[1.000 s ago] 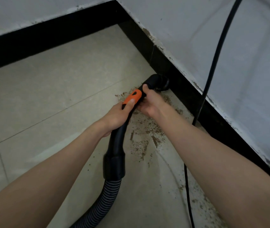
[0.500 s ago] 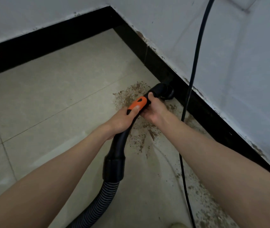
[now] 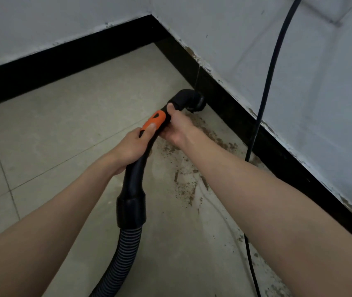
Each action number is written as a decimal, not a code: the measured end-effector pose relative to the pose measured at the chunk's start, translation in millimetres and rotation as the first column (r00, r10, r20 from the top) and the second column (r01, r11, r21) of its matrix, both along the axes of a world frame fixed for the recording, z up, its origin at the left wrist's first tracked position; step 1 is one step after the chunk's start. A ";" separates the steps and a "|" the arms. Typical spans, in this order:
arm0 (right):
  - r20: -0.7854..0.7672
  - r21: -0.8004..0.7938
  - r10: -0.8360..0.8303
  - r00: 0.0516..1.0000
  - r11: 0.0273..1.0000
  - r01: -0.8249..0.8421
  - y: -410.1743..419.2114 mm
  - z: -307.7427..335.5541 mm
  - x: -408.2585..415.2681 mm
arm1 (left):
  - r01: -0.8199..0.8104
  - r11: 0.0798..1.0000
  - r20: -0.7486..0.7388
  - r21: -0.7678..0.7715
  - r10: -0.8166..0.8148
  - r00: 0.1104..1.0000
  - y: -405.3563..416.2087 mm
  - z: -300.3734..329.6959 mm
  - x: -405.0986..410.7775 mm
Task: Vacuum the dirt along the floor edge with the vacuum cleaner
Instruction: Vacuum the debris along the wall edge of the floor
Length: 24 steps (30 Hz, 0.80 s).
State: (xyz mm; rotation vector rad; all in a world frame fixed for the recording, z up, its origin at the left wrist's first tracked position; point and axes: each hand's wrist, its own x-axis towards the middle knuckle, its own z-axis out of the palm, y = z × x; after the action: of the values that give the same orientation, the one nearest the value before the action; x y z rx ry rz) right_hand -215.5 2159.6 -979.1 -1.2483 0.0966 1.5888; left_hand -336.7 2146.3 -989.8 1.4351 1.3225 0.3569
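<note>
place: indoor room corner | cues: tiled floor (image 3: 68, 129), black skirting (image 3: 63, 58), scuffed white walls (image 3: 224, 28)

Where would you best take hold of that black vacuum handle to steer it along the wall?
Hold the curved vacuum handle from above, as here: left hand behind the orange pad, right hand near the nozzle elbow. The narrow tube fits the fingers, and the wide collar is bulkier.

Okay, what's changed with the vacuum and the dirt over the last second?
The nozzle has pushed forward along the black skirting toward the corner, so the brown dirt that lay around and ahead of it now trails behind, nearer the person. Nothing was taken or let go: the left hand still holds the orange grip and the right hand the tube just behind the nozzle. The power cord still hangs against the wall.
</note>
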 end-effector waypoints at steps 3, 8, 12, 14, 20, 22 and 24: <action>0.004 -0.031 -0.001 1.000 1.000 0.001 12.9 -4.5 -10.4 | -0.004 0.998 -0.012 -0.057 0.003 1.000 10.1 -2.7 -10.7; -0.003 -0.065 0.013 1.000 0.998 -0.013 21.3 -14.5 -20.1 | -0.002 0.992 -0.011 -0.125 0.001 1.000 18.1 -11.7 -19.3; 0.016 -0.081 0.036 0.999 0.996 -0.035 22.7 -18.7 -21.3 | 0.000 0.987 0.005 -0.158 0.000 1.000 20.4 -16.3 -21.0; 0.024 -0.089 0.034 0.999 0.995 -0.032 22.5 -18.6 -21.4 | 0.007 0.987 0.002 -0.160 -0.006 1.000 21.6 -17.3 -21.8; 0.031 -0.105 0.018 0.999 0.994 -0.015 15.4 -13.6 -14.9 | 0.029 0.985 0.007 -0.169 -0.028 1.000 18.6 -15.9 -16.2; 0.019 -0.110 0.001 1.000 0.994 0.001 10.3 -12.5 -11.1 | 0.042 0.987 0.002 -0.158 -0.042 0.999 15.7 -14.7 -12.5; 0.010 -0.111 -0.017 1.000 0.994 0.018 3.5 -13.3 -7.1 | 0.060 0.986 -0.014 -0.156 -0.063 0.998 10.3 -14.0 -9.3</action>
State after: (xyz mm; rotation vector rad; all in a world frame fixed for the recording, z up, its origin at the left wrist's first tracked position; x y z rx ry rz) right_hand -222.6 2163.1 -992.4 -1.3366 0.1919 1.5809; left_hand -346.0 2156.6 -1003.8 1.3472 1.2890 0.1950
